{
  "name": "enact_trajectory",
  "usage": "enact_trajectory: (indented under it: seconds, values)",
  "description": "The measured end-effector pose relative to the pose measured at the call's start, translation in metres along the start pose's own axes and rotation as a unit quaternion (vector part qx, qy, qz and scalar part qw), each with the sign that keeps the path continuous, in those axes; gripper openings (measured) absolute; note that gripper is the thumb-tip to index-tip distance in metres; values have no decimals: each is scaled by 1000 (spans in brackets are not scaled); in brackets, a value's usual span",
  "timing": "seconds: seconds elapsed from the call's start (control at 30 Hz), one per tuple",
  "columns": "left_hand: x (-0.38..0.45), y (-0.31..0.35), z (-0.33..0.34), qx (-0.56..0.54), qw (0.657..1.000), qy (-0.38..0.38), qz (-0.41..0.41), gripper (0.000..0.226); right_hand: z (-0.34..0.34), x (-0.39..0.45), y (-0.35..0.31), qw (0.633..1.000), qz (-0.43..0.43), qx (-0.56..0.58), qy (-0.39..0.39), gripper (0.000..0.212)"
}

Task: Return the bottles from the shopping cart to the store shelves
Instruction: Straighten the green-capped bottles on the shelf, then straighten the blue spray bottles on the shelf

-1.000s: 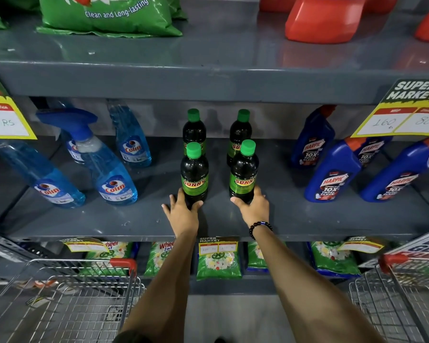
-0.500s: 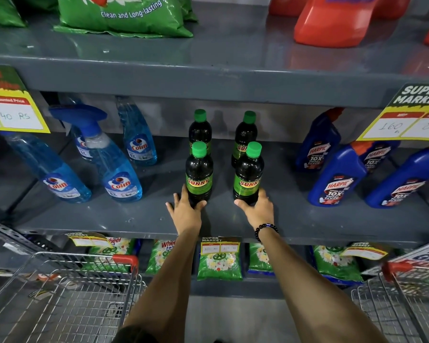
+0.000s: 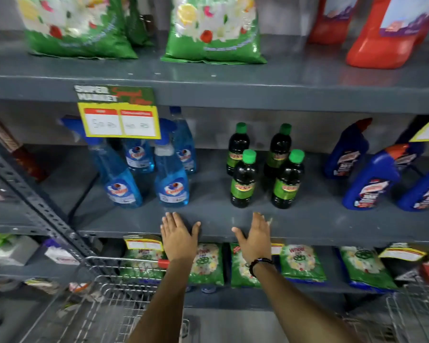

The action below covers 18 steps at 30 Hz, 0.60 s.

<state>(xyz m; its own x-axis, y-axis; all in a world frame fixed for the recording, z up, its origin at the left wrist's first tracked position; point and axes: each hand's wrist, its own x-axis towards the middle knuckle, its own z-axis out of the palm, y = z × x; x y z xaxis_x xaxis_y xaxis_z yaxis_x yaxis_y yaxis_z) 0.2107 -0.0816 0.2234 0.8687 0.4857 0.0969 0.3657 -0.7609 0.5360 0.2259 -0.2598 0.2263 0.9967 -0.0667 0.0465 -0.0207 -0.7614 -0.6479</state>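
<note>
Several dark bottles with green caps stand upright on the grey middle shelf (image 3: pixel 208 219). The front left bottle (image 3: pixel 243 180) and the front right bottle (image 3: pixel 287 181) stand ahead of two back bottles (image 3: pixel 237 147) (image 3: pixel 279 149). My left hand (image 3: pixel 178 235) is flat and open at the shelf's front edge, below and left of the bottles, holding nothing. My right hand (image 3: pixel 255 237), with a bead bracelet on its wrist, is open below the front bottles and touches none of them.
Blue spray bottles (image 3: pixel 170 179) stand left of the dark bottles, blue toilet-cleaner bottles (image 3: pixel 372 179) to the right. Green detergent bags (image 3: pixel 213 28) lie on the shelf above and on the one below. A wire shopping cart (image 3: pixel 104 288) is at lower left, another cart (image 3: pixel 411 315) at lower right.
Both hands have let go of the two front bottles and drawn back to the shelf's front edge. The view has swung left, so the bottles now sit right of centre.
</note>
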Motion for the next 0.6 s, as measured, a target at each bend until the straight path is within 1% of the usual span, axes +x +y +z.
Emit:
enact_trajectory:
  seconds: [0.07, 0.13, 0.23, 0.33, 0.37, 0.4, 0.5, 0.6]
  values:
    - [11, -25, -19, -24, 999, 15, -34, 77, 26, -2, -29, 998, -35, -5, -42, 75]
    - [23, -52, -36, -47, 996, 34, -67, 80, 48, 0, -59, 996, -51, 4, -73, 74]
    - [41, -83, -59, -75, 993, 39, -82, 90, 67, 9, -96, 993, -19, 58, -97, 80]
    - [60, -97, -72, -145, 985, 44, -81, 102, 76, 28, -120, 986, 12, 114, -117, 86]
    - [67, -99, -75, -165, 981, 49, -90, 105, 78, 34, -126, 982, 22, 140, -123, 85]
    - [74, -100, -77, -182, 977, 53, -100, 107, 80, 39, -132, 978, 30, 165, -122, 79]
    - [91, -102, -80, -220, 968, 55, -109, 104, 87, 47, -140, 974, 46, 206, -81, 53]
    - [97, -104, -75, -241, 964, 58, -98, 106, 91, 49, -142, 970, 62, 227, -51, 47]
